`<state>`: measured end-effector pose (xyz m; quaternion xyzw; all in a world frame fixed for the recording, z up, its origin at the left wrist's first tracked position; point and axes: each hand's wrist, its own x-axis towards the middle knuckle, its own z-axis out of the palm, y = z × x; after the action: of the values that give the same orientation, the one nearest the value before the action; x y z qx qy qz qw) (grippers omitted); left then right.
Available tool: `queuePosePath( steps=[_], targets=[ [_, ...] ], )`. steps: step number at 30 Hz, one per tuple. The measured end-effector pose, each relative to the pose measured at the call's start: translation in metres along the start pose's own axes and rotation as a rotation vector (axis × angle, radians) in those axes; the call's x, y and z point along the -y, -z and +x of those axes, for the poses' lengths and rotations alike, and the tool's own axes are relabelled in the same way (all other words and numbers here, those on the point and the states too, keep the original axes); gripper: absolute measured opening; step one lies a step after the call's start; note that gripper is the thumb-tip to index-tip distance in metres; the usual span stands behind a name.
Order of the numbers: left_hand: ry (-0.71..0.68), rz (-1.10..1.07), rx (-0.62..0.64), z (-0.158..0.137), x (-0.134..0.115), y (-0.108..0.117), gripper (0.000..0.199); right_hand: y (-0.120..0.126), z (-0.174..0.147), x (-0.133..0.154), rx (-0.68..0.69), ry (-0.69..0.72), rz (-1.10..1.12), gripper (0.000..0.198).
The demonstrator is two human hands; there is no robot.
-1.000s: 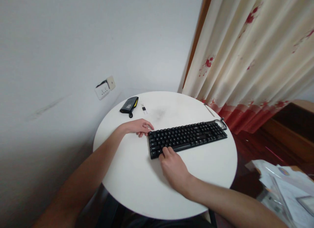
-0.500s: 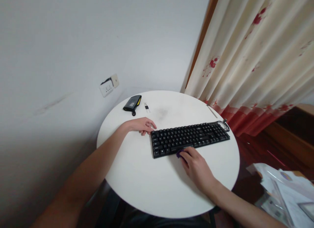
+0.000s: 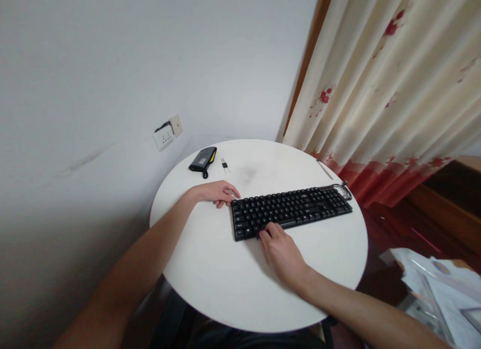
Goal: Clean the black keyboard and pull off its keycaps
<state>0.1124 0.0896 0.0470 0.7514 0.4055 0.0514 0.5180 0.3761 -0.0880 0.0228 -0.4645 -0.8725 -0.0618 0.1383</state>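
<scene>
A black keyboard (image 3: 289, 209) lies at a slant on the round white table (image 3: 225, 279). At its far left corner rests my left hand (image 3: 219, 191), fingers bent and closed on the corner. My right hand (image 3: 281, 251) is at the near edge, left of the middle, its fingers pinched on a small purple cloth (image 3: 259, 235). Most of the cloth is hidden under the fingers. It touches the keyboard's near edge by the bottom row of keys.
Toward the back left lie a dark grey pouch (image 3: 203, 159) with a strap and a small black tool with thin metal ends (image 3: 224, 164). A coiled cable (image 3: 342, 191) and a thin stick (image 3: 325, 169) lie at the right. Plastic bags (image 3: 443, 289) stand beyond the table's right edge.
My right hand has slid left along the keyboard's near edge with the purple cloth. My left hand and the keyboard have stayed in place.
</scene>
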Motion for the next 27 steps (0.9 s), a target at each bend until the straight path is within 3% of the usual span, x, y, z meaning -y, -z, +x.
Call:
queuePosePath(
  steps=[5, 10, 12, 18, 24, 27],
  targets=[
    [0.032, -0.007, -0.006, 0.0, -0.001, -0.001, 0.042, 0.003, 0.023, 0.039, 0.046, 0.195, -0.051, 0.006],
    [0.028, -0.016, -0.02, 0.0, 0.0, -0.001, 0.037, 0.009, 0.037, 0.065, 0.025, 0.439, 0.058, 0.007],
    [0.02, -0.03, -0.014, 0.0, 0.0, -0.001, 0.038, 0.011, 0.042, 0.062, 0.001, 0.423, 0.102, 0.009],
    [0.012, -0.041, -0.008, -0.001, 0.0, -0.001, 0.037, 0.006, 0.054, 0.033, -0.051, 0.096, 0.132, 0.015],
    [0.017, -0.024, -0.028, -0.001, -0.001, -0.002, 0.039, 0.006, 0.042, 0.049, 0.059, 0.357, 0.246, 0.016],
    [0.01, -0.033, -0.025, -0.001, -0.001, -0.002, 0.042, 0.01, 0.054, 0.041, 0.023, 0.247, 0.283, 0.022]
  ],
)
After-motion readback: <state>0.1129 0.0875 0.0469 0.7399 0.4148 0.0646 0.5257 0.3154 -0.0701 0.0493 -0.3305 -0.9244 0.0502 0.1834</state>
